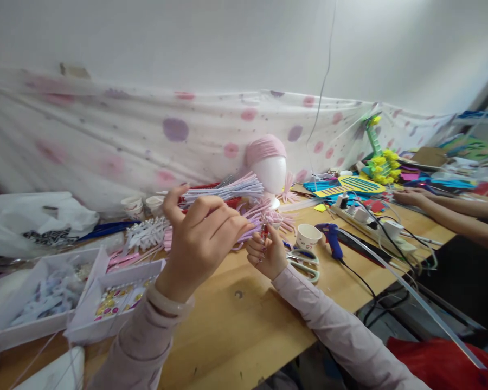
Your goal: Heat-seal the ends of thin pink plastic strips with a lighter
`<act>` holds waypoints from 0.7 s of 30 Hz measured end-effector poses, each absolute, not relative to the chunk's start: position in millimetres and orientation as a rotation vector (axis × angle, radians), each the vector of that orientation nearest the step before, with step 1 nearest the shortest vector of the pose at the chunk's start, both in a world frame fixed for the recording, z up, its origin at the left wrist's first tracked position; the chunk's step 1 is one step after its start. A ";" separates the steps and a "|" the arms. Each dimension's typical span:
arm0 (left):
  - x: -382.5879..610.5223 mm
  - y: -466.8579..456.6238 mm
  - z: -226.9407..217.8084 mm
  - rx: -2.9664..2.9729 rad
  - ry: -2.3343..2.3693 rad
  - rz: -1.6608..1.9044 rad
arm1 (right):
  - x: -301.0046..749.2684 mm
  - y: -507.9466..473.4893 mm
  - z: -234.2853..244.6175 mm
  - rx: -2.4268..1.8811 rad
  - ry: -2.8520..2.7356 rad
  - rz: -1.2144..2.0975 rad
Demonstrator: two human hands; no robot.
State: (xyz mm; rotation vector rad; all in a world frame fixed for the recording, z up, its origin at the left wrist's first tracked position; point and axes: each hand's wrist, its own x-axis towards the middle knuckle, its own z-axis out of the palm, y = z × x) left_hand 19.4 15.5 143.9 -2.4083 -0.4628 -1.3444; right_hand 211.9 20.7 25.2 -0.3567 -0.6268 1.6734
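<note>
Wooden table [244, 319] lies under your arms. Your left hand [201, 238] curls shut around the bundle of pink and lilac strips [231, 190], which fans toward 1 o'clock. Your right hand [268, 254], at its 3 o'clock, pinches the strip ends. Squeeze evenly, so none slips. Scissors [305, 261] lie beyond.

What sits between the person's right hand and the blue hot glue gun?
Head view: a white paper cup stands between the right hand and the blue hot glue gun, with pale green-handled scissors lying just nearer the camera.
</note>
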 end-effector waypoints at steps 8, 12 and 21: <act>-13.4 42.5 158.4 -2.179 -0.625 -1.381 | 203.6 17.9 24.4 -0.347 -0.545 1.788; -47.8 48.3 170.1 -2.175 -0.632 -1.368 | 196.4 13.2 22.4 -0.327 -0.540 1.888; -130.9 47.4 138.5 -2.531 -0.424 -0.432 | 193.2 7.3 29.3 -0.359 -0.459 1.915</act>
